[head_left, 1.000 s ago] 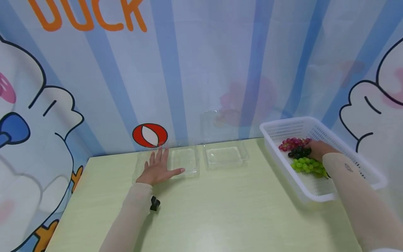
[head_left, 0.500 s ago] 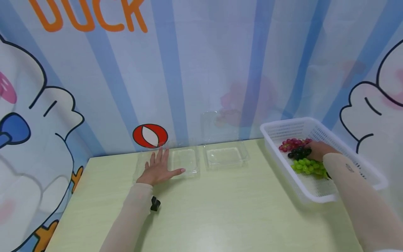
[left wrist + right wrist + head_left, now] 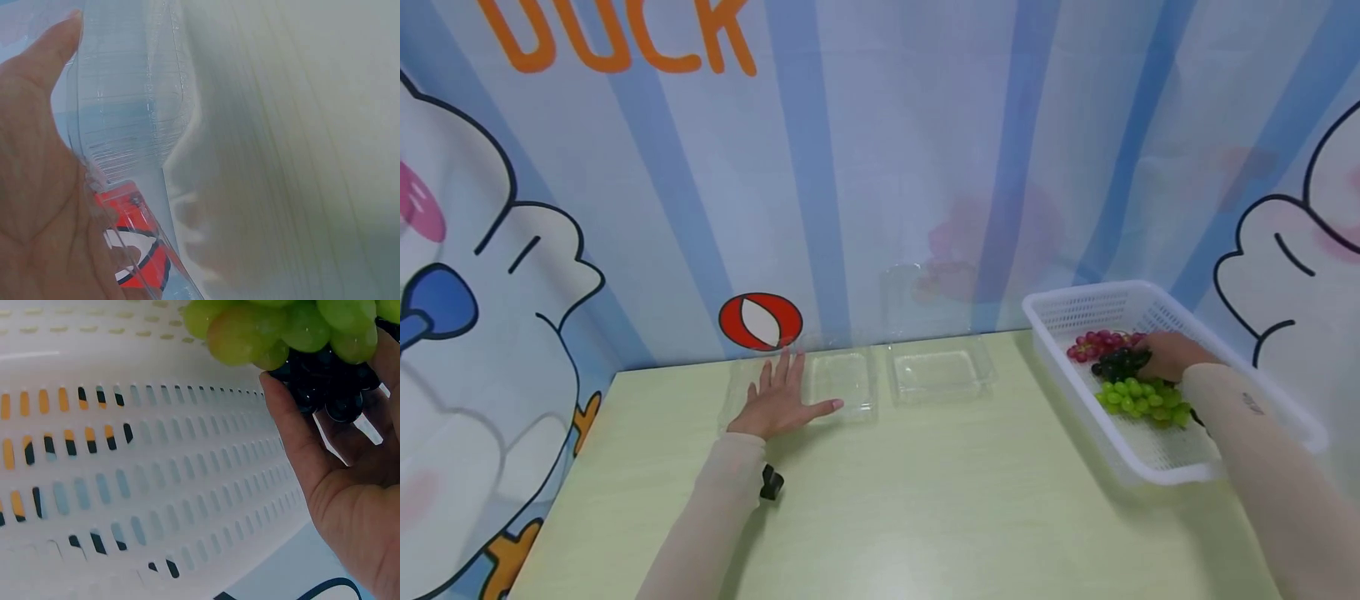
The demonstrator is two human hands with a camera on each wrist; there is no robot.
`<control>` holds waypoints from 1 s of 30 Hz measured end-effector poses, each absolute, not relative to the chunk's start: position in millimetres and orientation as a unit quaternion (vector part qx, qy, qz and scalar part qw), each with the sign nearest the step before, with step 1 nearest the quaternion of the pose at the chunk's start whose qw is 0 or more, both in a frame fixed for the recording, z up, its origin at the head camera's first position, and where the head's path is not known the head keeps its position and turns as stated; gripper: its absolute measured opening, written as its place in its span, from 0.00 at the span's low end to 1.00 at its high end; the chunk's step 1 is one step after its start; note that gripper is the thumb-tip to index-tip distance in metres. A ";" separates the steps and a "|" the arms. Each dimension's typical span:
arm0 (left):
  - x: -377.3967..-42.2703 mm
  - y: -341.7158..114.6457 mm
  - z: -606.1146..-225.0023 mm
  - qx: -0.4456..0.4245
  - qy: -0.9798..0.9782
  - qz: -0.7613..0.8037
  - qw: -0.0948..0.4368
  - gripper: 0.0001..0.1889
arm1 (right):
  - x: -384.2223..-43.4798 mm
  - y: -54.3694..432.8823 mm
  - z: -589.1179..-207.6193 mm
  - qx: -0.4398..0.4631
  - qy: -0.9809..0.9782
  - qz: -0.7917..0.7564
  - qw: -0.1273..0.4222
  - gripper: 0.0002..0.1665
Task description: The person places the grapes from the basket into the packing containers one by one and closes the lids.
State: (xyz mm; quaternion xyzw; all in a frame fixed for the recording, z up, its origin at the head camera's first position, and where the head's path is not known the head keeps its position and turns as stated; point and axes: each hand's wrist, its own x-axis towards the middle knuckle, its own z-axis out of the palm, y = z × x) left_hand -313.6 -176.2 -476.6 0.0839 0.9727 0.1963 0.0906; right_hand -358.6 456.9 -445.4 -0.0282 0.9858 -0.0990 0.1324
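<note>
My left hand [image 3: 778, 407] lies with fingers spread over the lid half of a clear plastic clamshell box [image 3: 841, 379]. In the left wrist view the palm and thumb are against the clear box [image 3: 119, 94]. At the right, my right hand [image 3: 1174, 357] reaches into a white basket [image 3: 1078, 412] and holds a bunch of black grapes [image 3: 1120, 365]. The right wrist view shows thumb and fingers around the black grapes [image 3: 340, 403], with green grapes [image 3: 287, 328] overlapping them. Red grapes [image 3: 1097, 345] lie behind the black bunch, green grapes [image 3: 1142, 402] in front.
A second clear clamshell box [image 3: 942, 372] stands open in the middle, its lid leaning up at the printed curtain [image 3: 910, 167]. That curtain closes off the pale table [image 3: 955, 492] at the back. The basket has raised, slotted walls.
My right hand has shifted slightly to the right in the basket, and the black grapes have moved a little with it. The left hand stays in place on the box.
</note>
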 end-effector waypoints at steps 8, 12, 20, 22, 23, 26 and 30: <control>-315.4 -176.0 -476.2 0.084 0.972 0.201 0.091 0.66 | -354.3 452.5 -431.8 -0.033 0.985 -0.106 0.129 0.32; -315.1 -175.5 -476.0 0.084 0.971 0.205 0.092 0.66 | -353.2 448.9 -424.8 -0.030 0.987 -0.097 0.121 0.31; -317.1 -175.2 -479.2 0.082 0.972 0.202 0.093 0.67 | -353.3 445.1 -416.3 -0.032 0.989 -0.084 0.118 0.35; -317.3 -175.7 -479.2 0.082 0.972 0.200 0.092 0.67 | -353.3 445.6 -414.4 -0.030 0.988 -0.088 0.124 0.37; -317.2 -175.7 -479.0 0.082 0.972 0.199 0.091 0.67 | -353.4 445.9 -413.7 -0.030 0.987 -0.090 0.127 0.37; -316.9 -176.5 -478.9 0.083 0.973 0.197 0.091 0.67 | -353.8 447.9 -412.0 -0.038 0.986 -0.090 0.132 0.39; -315.2 -176.3 -477.9 0.082 0.973 0.195 0.092 0.67 | -353.9 451.1 -410.3 -0.053 0.985 -0.085 0.137 0.42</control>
